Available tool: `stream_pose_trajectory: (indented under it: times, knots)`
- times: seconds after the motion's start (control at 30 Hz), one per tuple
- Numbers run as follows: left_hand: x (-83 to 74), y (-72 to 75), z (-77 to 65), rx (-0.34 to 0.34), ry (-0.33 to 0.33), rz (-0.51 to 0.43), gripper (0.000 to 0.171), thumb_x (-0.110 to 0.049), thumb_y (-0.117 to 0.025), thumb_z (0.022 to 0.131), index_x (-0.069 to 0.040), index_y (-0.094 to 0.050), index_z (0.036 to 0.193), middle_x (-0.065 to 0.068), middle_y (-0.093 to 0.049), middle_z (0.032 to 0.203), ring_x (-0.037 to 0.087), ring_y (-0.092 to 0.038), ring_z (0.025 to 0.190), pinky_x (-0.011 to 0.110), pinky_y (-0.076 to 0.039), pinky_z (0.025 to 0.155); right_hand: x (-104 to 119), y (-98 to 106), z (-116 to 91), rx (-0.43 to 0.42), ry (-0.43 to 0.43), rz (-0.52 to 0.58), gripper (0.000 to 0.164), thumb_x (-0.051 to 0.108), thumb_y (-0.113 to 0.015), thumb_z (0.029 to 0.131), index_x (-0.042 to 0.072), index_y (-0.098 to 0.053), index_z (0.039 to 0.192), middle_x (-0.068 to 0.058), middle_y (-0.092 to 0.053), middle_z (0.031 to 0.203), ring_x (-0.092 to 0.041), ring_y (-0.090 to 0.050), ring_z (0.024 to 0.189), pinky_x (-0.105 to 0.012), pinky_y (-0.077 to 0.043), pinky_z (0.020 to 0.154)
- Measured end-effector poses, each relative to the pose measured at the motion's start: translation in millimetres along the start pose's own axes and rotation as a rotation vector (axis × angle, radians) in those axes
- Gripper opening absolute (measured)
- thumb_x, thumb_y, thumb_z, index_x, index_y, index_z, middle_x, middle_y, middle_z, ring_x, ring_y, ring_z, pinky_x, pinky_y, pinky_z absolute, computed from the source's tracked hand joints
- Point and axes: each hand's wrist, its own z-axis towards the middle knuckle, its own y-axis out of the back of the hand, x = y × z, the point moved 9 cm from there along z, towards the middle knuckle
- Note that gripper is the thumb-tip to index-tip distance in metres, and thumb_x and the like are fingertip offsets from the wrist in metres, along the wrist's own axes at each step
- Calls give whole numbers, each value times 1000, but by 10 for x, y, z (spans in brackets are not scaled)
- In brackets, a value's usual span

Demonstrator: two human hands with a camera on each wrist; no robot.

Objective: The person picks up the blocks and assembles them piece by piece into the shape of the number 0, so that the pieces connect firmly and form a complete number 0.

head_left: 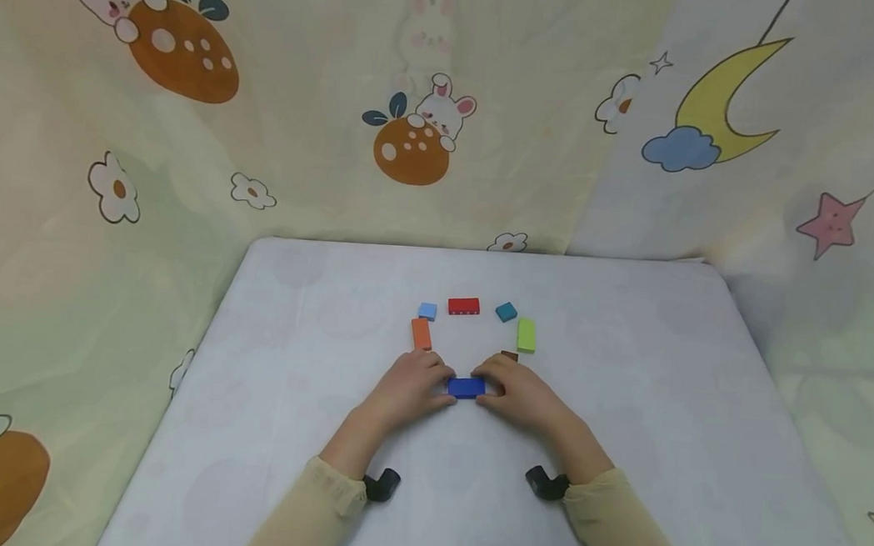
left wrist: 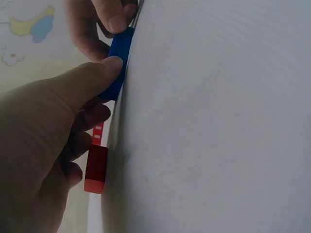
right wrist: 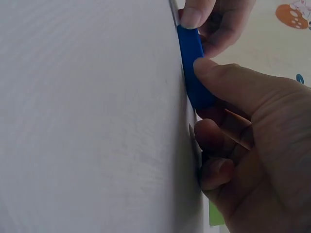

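A dark blue block [head_left: 467, 388] lies lengthwise between both hands at the near side of a loose ring of blocks. My left hand [head_left: 413, 388] pinches its left end, thumb on the near side and fingers behind. At the other end, my right hand [head_left: 523, 393] pinches it the same way. In the left wrist view the left thumb presses on the blue block [left wrist: 119, 63]; the right wrist view shows the right thumb against the same block [right wrist: 192, 58]. Just beyond the right hand a brown block [head_left: 509, 356] is mostly hidden by the fingers. An orange block [head_left: 421, 334] stands right behind the left hand.
Farther back are a light blue block [head_left: 427, 311], a red block [head_left: 463, 306], a teal block [head_left: 505, 311] and a lime green block [head_left: 527, 335]. All rest on a white-covered table [head_left: 289, 364]. A patterned cloth [head_left: 303, 131] hangs behind and at the sides.
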Motion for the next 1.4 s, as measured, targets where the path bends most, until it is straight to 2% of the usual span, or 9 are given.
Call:
stream_pose_trajectory:
  times: [0.2, 0.37, 0.7, 0.8, 0.9, 1.03, 1.23, 1.4]
  knots:
    - [-3, 24, 37, -11, -24, 15, 42, -52, -70, 87, -24, -70, 118, -9, -65, 106, 11, -57, 101, 32, -49, 91, 23, 13, 47, -15, 13, -39, 34, 29, -76, 87, 20, -68, 119, 6, -63, 114, -9, -55, 97, -34, -51, 90]
    - [22, 59, 84, -46, -37, 45, 40, -50, -70, 88, -24, -70, 118, -8, -65, 107, 12, -57, 101, 33, -48, 93, -5, 20, 107, -34, -10, -89, 36, 31, -76, 87, 21, -67, 121, 5, -63, 117, -12, -58, 103, -36, -52, 94]
    - [30, 60, 91, -45, -41, 45, 43, -52, -68, 88, -24, -69, 121, -7, -64, 109, 13, -56, 102, 33, -47, 93, -19, 9, 130, -8, -42, -151, 38, 35, -74, 88, 22, -67, 122, 4, -63, 119, -14, -60, 109, -40, -51, 99]
    - [98, 84, 69, -37, 7, 2, 51, -55, -69, 86, -26, -65, 128, -7, -63, 116, 13, -54, 108, 35, -48, 97, -28, 80, 94, -19, -66, -123, 39, 39, -72, 89, 24, -65, 125, 6, -63, 119, -13, -60, 106, -38, -53, 95]
    - [245, 149, 20, -44, 93, -44, 57, -57, -71, 84, -29, -61, 133, -6, -60, 122, 15, -51, 112, 35, -47, 98, -76, 230, 43, -73, -97, -73, 40, 38, -70, 91, 23, -64, 127, 6, -62, 117, -13, -58, 100, -37, -54, 90]
    - [459, 238, -75, -56, 169, -62, 56, -54, -73, 84, -30, -61, 133, -4, -60, 122, 16, -51, 112, 34, -48, 96, -209, 374, -1, -122, -140, -57, 42, 33, -70, 91, 20, -61, 130, 2, -61, 120, -17, -57, 104, -40, -53, 93]
    - [624, 190, -184, -3, 197, -96, 55, -50, -72, 86, -25, -61, 133, -4, -62, 122, 17, -54, 114, 36, -48, 101, -397, 375, -27, -118, -167, -74, 44, 29, -70, 91, 19, -59, 132, -2, -59, 127, -21, -58, 115, -45, -52, 98]
    - [632, 119, -170, -15, 181, -120, 47, -43, -71, 89, -21, -63, 130, -3, -64, 118, 16, -56, 110, 34, -50, 97, -418, 377, -25, -137, -163, -87, 39, 23, -68, 92, 18, -61, 130, -2, -60, 126, -21, -60, 113, -44, -53, 96]
